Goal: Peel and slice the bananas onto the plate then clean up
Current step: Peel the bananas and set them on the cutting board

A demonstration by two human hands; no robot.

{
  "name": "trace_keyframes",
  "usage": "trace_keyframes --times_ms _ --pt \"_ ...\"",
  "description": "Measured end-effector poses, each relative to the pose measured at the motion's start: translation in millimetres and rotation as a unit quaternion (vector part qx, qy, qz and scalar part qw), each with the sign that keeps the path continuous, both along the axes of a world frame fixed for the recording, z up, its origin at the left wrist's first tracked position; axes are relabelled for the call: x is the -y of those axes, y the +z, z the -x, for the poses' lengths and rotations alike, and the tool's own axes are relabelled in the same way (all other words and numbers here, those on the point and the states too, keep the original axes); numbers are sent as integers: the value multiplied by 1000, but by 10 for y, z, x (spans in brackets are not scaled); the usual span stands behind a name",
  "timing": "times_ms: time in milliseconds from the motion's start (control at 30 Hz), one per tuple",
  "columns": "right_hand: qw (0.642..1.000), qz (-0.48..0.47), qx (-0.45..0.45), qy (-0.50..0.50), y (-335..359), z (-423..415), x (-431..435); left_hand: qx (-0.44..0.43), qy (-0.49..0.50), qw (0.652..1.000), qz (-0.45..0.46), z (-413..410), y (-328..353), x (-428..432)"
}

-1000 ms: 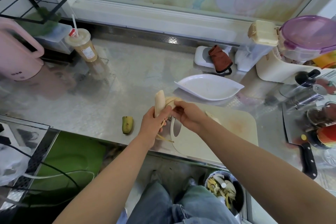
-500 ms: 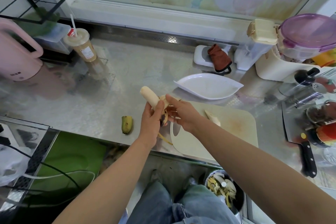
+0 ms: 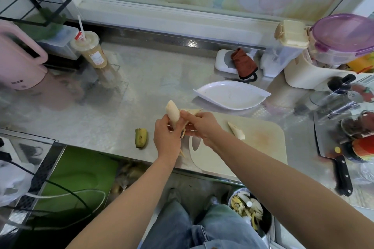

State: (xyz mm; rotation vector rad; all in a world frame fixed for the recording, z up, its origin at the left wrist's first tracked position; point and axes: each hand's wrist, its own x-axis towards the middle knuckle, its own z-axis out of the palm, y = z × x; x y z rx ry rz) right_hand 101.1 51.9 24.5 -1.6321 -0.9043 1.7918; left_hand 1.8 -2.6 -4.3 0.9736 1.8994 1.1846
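- Left hand: fingers curled round the lower half of the banana, which is held above the counter's near edge with its bare tip pointing to 11 o'clock.
- Right hand: fingertips pinch a peel strip on the banana's 3 o'clock side.
- Handling, as judged: the flesh is light, soft and slick, and bruises or snaps easily. Grip low, on the skin, and gently.
- From the hands: plate at 1 o'clock; unpeeled banana at 9 o'clock; peeled piece on the cutting board at 3 o'clock.

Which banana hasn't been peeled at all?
The yellow-green banana on the counter; the held banana is half peeled, the board banana bare.
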Motion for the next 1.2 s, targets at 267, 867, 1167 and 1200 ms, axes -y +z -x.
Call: trace_keyframes --times_ms 267,867,1167,1200 --pt "990 -112 79 -16 -52 48 -28 159 66 984 -40 -8 123 -25" --pt "972 44 -173 -151 39 -14 -95 457 202 865 -48 74 217 -155" --pt "996 14 -91 8 -55 -156 -41 425 101 895 95 281 136 -148" --pt "997 14 -76 13 -77 -176 -46 428 102 892 106 296 132 -150"
